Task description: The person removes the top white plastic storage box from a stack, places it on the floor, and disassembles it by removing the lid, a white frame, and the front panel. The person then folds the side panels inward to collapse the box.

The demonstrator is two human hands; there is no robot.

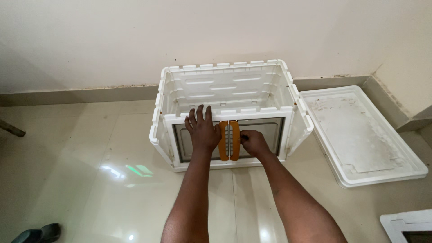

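So there's a white plastic crate [229, 112] sitting on the tiled floor [90, 148] in the middle of the frame, top open, backed up near the wall [135, 36]. Its front has 2 see-through doors with 2 orange handles [229, 140] side by side. Left hand [202, 130] is flat on the left door, fingers spread wide, tips up at the front rim. Right hand [253, 142] is curled narrow, fingers pinched on the right orange handle. The crate's white lid [360, 135] lies flat on the floor at right, just beside the crate. Dark shoe [38, 234] in the bottom left corner.
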